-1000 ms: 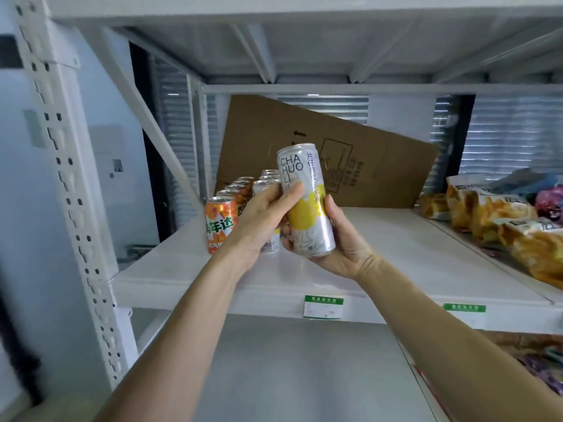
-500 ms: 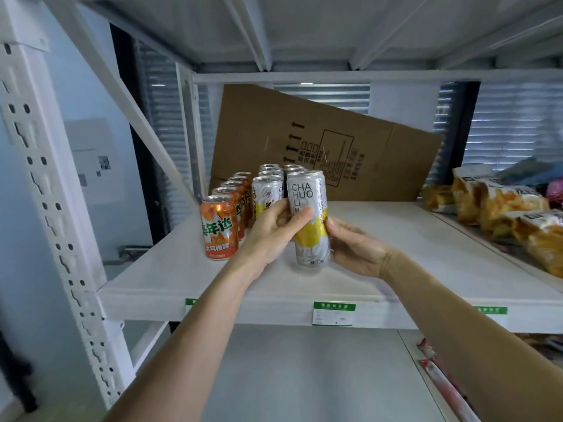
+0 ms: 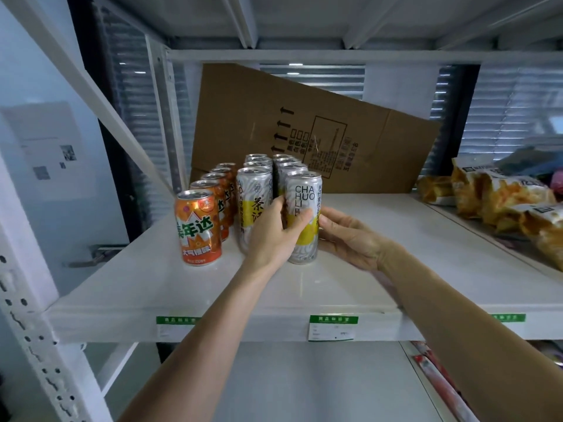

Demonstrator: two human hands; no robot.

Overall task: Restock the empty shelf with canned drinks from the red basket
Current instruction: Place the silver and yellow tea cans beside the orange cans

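Silver-yellow can upright on shelf, left hand grip clasping it, right hand fingers touching

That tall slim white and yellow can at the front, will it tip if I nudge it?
Probably: the slim can stands tall on a narrow base. Its smooth metal likely slides on the glossy shelf. Neighbouring cans may brace it leftward.
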